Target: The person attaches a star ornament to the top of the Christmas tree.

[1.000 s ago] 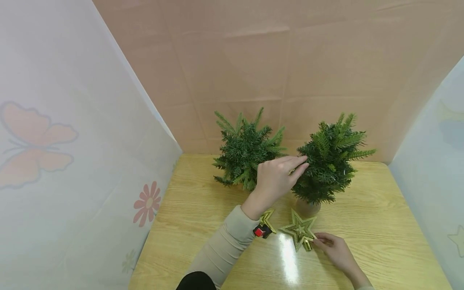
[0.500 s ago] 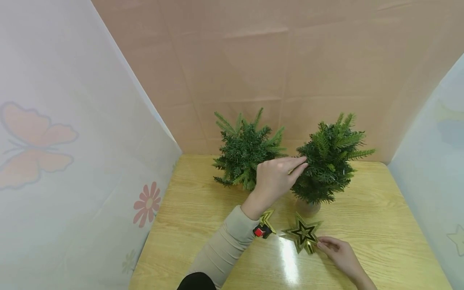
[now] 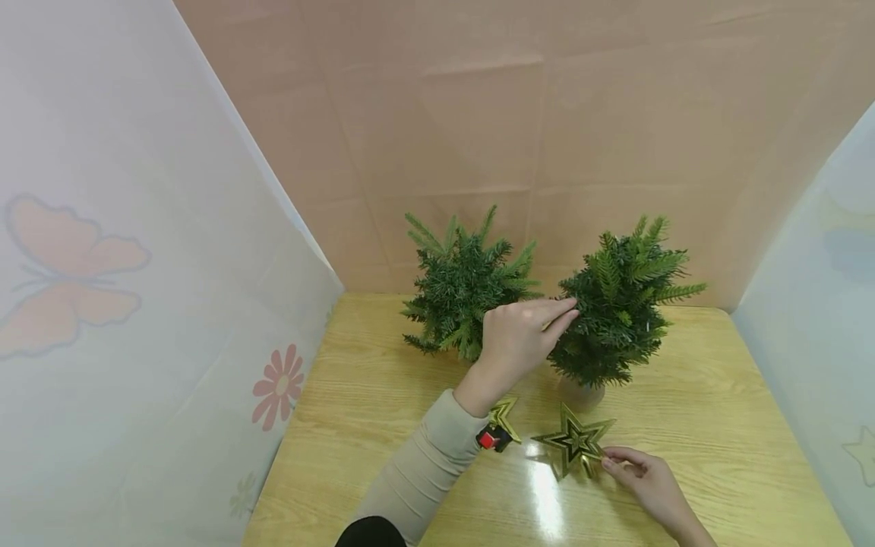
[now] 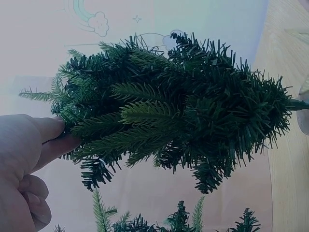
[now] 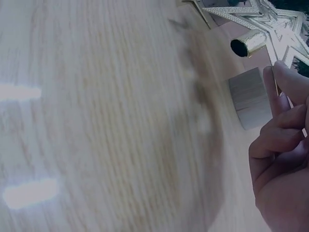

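Note:
My left hand has its thumb and fingertips pinched at the side of the right-hand small artificial Christmas tree. In the left wrist view the fingers meet its needle branches toward the top end. That tree stands on a round wooden base. My right hand pinches one point of a gold star tree topper between thumb and fingertips. The star is tilted in front of the tree, its hollow tube showing in the right wrist view. A reflection of it lies on the tabletop.
A second Christmas tree stands at the back left. Another gold star lies on the wooden table, partly behind the left wrist's camera. A tan backdrop and printed side walls surround the table.
My right hand has shifted slightly right with the star and tilted it, so a glossy face replaces the glittery one. The left hand holds still at the tree.

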A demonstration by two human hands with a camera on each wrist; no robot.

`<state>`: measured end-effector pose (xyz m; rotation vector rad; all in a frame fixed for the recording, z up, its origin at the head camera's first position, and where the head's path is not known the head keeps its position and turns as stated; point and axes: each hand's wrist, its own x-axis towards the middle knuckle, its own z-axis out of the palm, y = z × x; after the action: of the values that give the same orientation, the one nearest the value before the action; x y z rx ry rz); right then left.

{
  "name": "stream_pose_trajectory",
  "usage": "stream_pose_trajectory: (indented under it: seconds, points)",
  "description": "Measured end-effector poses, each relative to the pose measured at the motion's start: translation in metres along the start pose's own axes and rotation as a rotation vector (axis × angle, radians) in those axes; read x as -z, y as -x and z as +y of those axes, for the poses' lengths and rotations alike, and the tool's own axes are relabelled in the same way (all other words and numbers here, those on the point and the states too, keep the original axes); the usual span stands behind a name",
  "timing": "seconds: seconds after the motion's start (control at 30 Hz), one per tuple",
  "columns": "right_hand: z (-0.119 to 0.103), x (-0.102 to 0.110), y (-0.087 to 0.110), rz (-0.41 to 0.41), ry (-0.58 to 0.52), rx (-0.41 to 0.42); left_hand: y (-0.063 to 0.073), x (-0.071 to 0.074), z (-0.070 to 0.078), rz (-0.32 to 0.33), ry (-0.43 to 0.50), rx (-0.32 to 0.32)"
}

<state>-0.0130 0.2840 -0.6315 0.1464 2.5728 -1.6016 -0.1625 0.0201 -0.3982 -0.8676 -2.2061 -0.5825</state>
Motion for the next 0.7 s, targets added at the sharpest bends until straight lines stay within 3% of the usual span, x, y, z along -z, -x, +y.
stream_pose_trajectory:
  seconds: [0.7]
  points:
    - [-0.034,0.015,0.005,0.044,-0.004,0.113,0.000,-0.001,-0.001,0.005,-0.004,-0.002]
